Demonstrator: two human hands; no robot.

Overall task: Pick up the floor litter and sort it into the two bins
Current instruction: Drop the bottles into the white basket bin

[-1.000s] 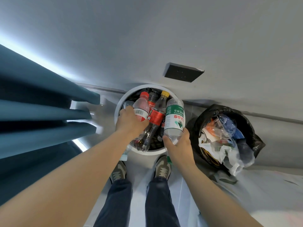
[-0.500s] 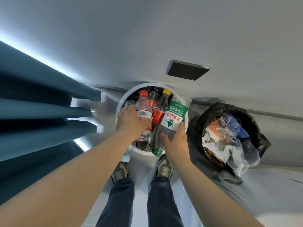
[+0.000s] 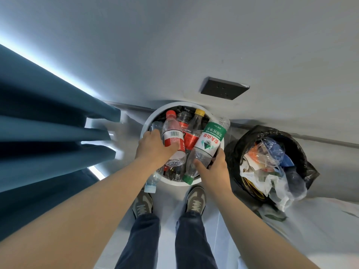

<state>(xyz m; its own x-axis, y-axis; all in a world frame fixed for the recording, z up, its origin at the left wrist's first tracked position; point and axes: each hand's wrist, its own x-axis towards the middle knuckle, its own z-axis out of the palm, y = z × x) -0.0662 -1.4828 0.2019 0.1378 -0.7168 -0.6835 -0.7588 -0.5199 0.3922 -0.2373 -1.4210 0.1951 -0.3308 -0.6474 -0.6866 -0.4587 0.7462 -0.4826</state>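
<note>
Reaching both arms over the white bin (image 3: 150, 120), left hand (image 3: 153, 149) clamps the red-label bottle (image 3: 172, 137), right hand (image 3: 213, 169) clamps the green-label bottle (image 3: 209, 140).

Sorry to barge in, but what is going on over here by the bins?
A person stands over the white bin, crammed with plastic bottles. Their left hand grips a red-labelled bottle and their right hand holds a green-labelled bottle, both over that bin. The black-bagged bin alongside holds plastic bags and wrappers.

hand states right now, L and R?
Left hand: grips the red-label bottle.
Right hand: grips the green-label bottle.
</note>
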